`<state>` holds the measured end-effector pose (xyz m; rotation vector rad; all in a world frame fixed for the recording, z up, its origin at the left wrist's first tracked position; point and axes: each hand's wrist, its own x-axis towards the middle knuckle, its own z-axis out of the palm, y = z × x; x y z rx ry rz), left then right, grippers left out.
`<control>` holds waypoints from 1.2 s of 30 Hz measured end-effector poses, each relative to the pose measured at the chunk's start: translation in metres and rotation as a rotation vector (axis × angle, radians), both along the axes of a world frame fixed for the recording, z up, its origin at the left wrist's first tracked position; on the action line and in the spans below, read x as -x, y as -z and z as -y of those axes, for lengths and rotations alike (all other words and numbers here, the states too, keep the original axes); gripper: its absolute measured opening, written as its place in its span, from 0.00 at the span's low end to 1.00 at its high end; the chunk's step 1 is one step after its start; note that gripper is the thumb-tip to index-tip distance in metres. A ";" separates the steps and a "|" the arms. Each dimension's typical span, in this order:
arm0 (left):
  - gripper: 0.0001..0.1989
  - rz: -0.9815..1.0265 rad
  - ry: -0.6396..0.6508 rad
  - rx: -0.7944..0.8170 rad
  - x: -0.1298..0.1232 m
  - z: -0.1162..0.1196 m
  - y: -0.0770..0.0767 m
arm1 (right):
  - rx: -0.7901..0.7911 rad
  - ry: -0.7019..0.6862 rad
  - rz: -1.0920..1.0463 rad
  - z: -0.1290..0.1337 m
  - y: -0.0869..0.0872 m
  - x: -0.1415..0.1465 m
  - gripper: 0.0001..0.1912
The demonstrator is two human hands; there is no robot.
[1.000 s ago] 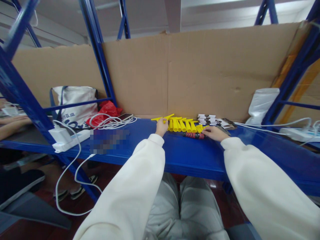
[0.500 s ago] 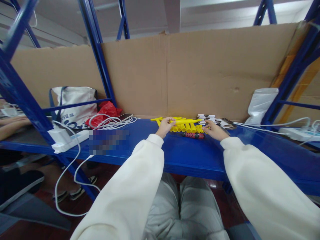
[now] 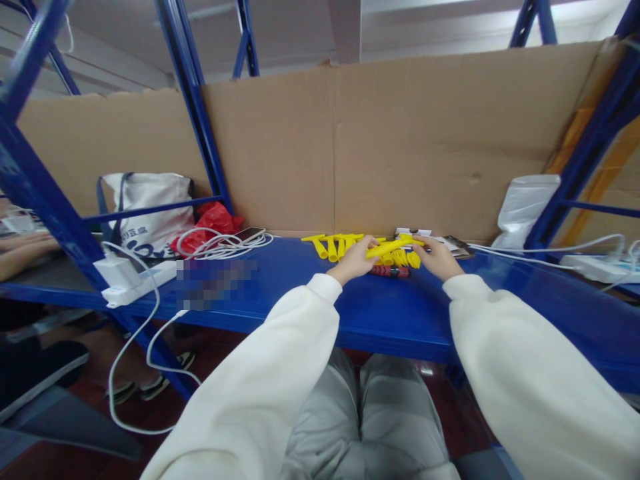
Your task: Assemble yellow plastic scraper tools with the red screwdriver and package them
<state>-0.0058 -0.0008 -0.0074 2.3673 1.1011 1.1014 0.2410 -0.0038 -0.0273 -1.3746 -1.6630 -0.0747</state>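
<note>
Over the blue shelf my left hand (image 3: 358,259) is closed round the handle end of a yellow T-shaped plastic tool (image 3: 390,247), which lies roughly level and points right. My right hand (image 3: 440,257) pinches near its crosspiece end, so both hands have hold of it. Behind and left of my left hand stands a row of similar yellow T-shaped pieces (image 3: 332,249) with round hollow ends. Small yellow pieces (image 3: 400,257) lie below the held tool. A red-and-black object (image 3: 391,272), perhaps a screwdriver, rests just in front of them, partly hidden by my left hand.
White-and-black packets (image 3: 447,244) lie behind my right hand. Coiled white cable (image 3: 225,243), a red plastic bag (image 3: 216,219), a cloth bag (image 3: 155,207) and a power strip (image 3: 143,280) occupy the left. Cardboard (image 3: 400,147) walls the back; another person's arm (image 3: 25,253) shows far left.
Both hands have shifted right, my left hand more. The yellow tool between them has moved right and turned, its crosspiece end now at my right hand.
</note>
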 end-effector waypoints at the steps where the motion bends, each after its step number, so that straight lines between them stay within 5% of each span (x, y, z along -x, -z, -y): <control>1: 0.15 -0.058 -0.035 -0.014 -0.005 0.005 -0.003 | -0.007 -0.001 -0.004 0.001 0.000 0.001 0.21; 8: 0.16 -0.276 -0.225 -0.058 -0.034 0.028 -0.014 | -0.046 -0.075 0.002 0.009 -0.004 0.011 0.25; 14: 0.15 -0.283 -0.297 -0.069 -0.031 0.029 -0.011 | 0.006 -0.176 0.054 0.012 -0.003 0.027 0.25; 27: 0.15 -0.198 -0.282 -0.044 -0.022 0.016 -0.001 | 0.143 -0.355 0.115 0.019 -0.001 0.037 0.28; 32: 0.16 -0.190 -0.267 -0.004 -0.019 0.016 -0.001 | 0.080 -0.208 0.067 0.012 -0.006 0.021 0.29; 36: 0.15 -0.223 -0.215 0.014 -0.018 0.015 0.000 | 0.056 0.184 0.085 0.007 -0.009 -0.014 0.23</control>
